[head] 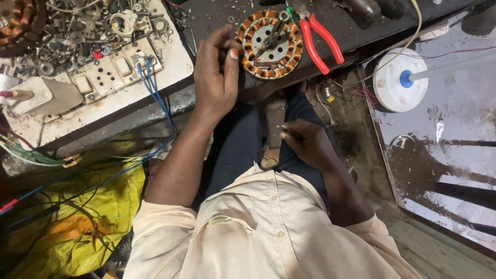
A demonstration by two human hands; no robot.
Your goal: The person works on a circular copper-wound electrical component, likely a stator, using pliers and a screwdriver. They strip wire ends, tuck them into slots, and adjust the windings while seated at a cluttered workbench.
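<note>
Cream shirt (258,227) foremost, a worker's left hand (217,77) touches the copper-wound stator (269,44) on the dark surface (217,15); right hand (305,142), at five o'clock, loosely curled, grasping nothing visible. Red pliers (318,41) lie beside.

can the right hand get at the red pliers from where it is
Probably yes. The right hand hangs free over the lap, and the red pliers lie in the open on the bench just beyond the copper-wound stator, with nothing between them.
</note>
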